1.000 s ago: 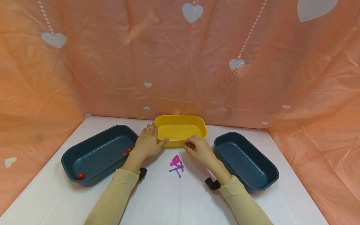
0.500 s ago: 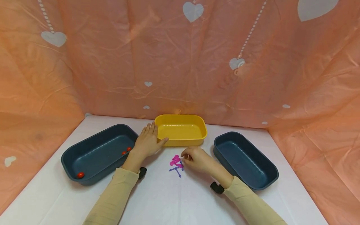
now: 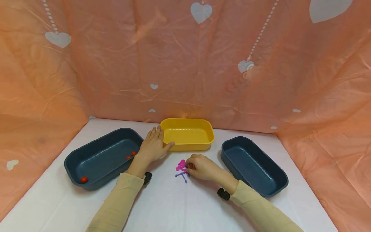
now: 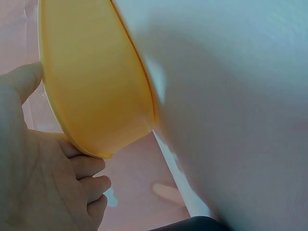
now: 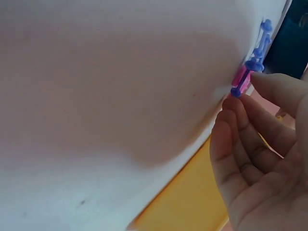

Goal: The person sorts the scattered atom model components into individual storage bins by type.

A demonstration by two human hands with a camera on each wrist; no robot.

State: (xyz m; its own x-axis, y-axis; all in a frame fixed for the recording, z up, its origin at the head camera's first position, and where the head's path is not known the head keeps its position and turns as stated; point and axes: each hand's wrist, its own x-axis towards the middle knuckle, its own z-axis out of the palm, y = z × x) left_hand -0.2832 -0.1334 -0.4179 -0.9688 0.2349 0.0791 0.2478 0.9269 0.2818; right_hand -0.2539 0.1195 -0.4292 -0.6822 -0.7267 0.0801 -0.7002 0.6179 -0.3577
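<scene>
My left hand [image 3: 152,146] rests against the left end of a yellow tub [image 3: 186,147], fingers extended along its rim. In the left wrist view, the thumb and fingers touch the tub's edge. My right hand [image 3: 203,167] is at a small pile on the white table, just in front of the tub. Its thumb and index fingertip meet around a small purple plastic stick with knobbed ends [image 5: 242,82]. Pink plastic pieces [image 3: 180,165] lie beside the fingertips, partly hidden by them. More purple sticks [image 3: 182,174] lie at the pile's near side.
A dark blue tub [image 3: 98,161] stands to the left, with several small red round things [image 3: 84,179] inside. Another dark blue tub [image 3: 255,167] is on the right, close to my right forearm. An orange cloth with hearts [image 3: 174,64] hangs behind the table.
My right hand has come down from the yellow tub's front rim to the pile, and its fingertips have closed on a purple stick. The left hand has stayed at the tub.
</scene>
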